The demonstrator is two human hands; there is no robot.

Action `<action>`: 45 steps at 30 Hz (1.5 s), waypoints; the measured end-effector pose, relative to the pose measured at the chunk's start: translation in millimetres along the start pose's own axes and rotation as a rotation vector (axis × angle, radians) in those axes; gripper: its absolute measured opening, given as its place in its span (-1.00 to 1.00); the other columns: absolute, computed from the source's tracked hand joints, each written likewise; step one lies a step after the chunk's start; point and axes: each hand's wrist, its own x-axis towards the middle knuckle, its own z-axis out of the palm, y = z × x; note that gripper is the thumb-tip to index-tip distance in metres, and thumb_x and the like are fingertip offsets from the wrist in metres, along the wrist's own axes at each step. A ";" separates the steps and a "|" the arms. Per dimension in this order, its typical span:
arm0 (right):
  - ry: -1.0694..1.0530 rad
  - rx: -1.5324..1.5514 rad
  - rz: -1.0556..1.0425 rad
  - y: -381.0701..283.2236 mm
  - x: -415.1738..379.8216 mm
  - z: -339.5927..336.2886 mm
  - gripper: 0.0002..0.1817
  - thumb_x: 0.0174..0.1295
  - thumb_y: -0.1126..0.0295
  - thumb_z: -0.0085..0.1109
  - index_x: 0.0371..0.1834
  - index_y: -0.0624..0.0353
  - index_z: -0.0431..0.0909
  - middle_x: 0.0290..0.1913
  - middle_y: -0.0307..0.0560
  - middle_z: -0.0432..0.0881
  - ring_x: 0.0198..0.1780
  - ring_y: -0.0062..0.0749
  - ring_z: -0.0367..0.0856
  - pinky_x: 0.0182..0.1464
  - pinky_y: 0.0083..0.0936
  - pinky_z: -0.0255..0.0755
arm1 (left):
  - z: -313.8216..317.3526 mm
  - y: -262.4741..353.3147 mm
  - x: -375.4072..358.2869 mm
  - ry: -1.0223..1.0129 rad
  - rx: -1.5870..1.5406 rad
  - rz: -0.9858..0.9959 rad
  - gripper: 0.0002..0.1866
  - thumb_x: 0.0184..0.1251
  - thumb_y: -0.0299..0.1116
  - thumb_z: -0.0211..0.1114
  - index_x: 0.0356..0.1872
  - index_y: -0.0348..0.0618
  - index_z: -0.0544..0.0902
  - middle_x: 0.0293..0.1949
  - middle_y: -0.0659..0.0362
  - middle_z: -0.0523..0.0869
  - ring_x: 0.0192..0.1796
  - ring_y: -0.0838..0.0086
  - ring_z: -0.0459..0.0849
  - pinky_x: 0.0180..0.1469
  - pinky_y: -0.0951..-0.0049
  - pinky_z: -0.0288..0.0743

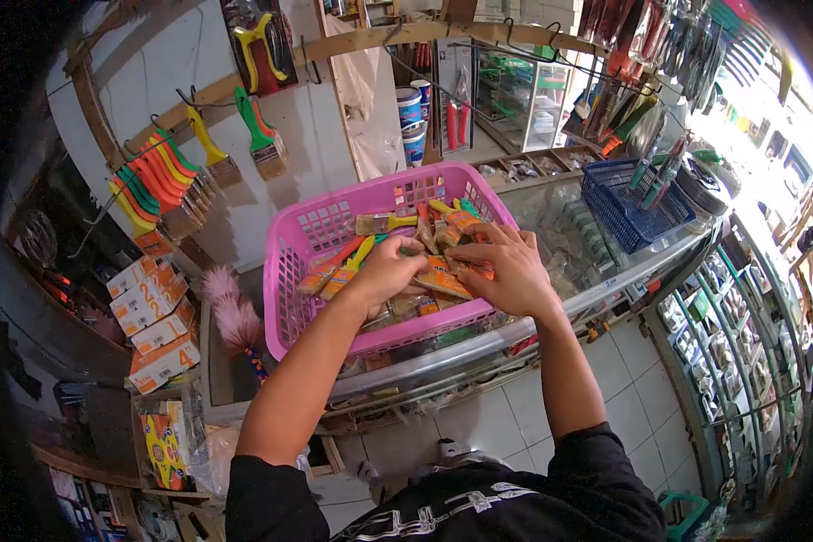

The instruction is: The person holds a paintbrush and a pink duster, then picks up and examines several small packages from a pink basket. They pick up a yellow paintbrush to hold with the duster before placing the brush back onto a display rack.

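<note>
A pink plastic basket (285,312) sits on the glass counter, filled with paintbrushes in green, yellow, red and orange. My left hand (390,271) is over its middle, fingers curled and closed at the near end of an orange-labelled paintbrush (441,280). On the other side my right hand (513,271) bends its fingers over the same brush, thumb pressed along it; part of the brush is hidden beneath the hand. Behind the hands lies a yellow-handled paintbrush (386,222), and a green-handled one (468,207) pokes up near the far right corner.
More paintbrushes (163,176) hang from wire hooks on the left. Orange-and-white boxes (158,316) are stacked beside a pink feather duster (230,307). A blue basket (637,203) stands on the glass counter (425,357) at right. Hanging tools (623,81) crowd the upper right.
</note>
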 end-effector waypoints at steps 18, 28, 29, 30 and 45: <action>-0.049 0.008 0.012 -2.7 -2.6 -4.2 -0.42 0.12 0.14 0.44 0.29 -0.17 0.69 0.34 -0.14 0.61 0.40 -0.12 0.49 0.50 0.10 0.14 | -8.6 5.1 -2.7 0.183 -0.317 0.414 -0.55 0.13 -0.67 0.30 0.10 -0.17 0.58 -0.06 0.21 0.55 0.02 0.50 0.61 0.08 0.48 0.56; 0.010 0.167 -0.103 -13.2 5.1 1.1 -0.34 0.07 0.29 0.48 0.34 -0.02 0.63 0.36 -0.06 0.58 0.45 -0.05 0.46 0.48 -0.10 0.23 | -37.4 16.9 -9.5 -0.132 -0.952 0.406 -0.55 0.06 -0.75 0.19 0.03 -0.19 0.53 -0.10 0.17 0.59 -0.12 0.36 0.67 0.00 0.33 0.69; 0.022 0.154 -0.125 -19.7 4.7 1.7 -0.35 0.08 0.28 0.47 0.34 0.00 0.62 0.36 -0.06 0.58 0.44 -0.05 0.46 0.48 -0.06 0.22 | -41.8 17.6 -9.9 -0.184 -0.986 0.407 -0.53 0.06 -0.75 0.18 0.05 -0.18 0.51 -0.10 0.17 0.59 -0.12 0.35 0.67 0.00 0.31 0.70; 0.035 0.140 -0.146 -26.1 5.1 1.5 -0.36 0.10 0.28 0.46 0.34 0.02 0.61 0.36 -0.06 0.58 0.44 -0.04 0.47 0.48 -0.03 0.22 | -46.9 18.2 -10.8 -0.239 -1.020 0.408 -0.51 0.06 -0.75 0.18 0.08 -0.17 0.49 -0.10 0.17 0.59 -0.13 0.33 0.68 0.00 0.28 0.71; 0.302 0.326 -0.069 -121.8 -39.0 -4.7 -0.48 0.25 0.46 0.42 0.30 0.18 0.59 0.05 0.15 0.74 0.05 0.17 0.73 0.06 -0.19 0.60 | -65.1 17.3 -16.2 -0.786 -1.323 0.461 -0.61 0.26 -0.46 0.20 0.14 -0.21 0.53 -0.09 0.08 0.52 -0.14 0.20 0.71 0.05 0.08 0.70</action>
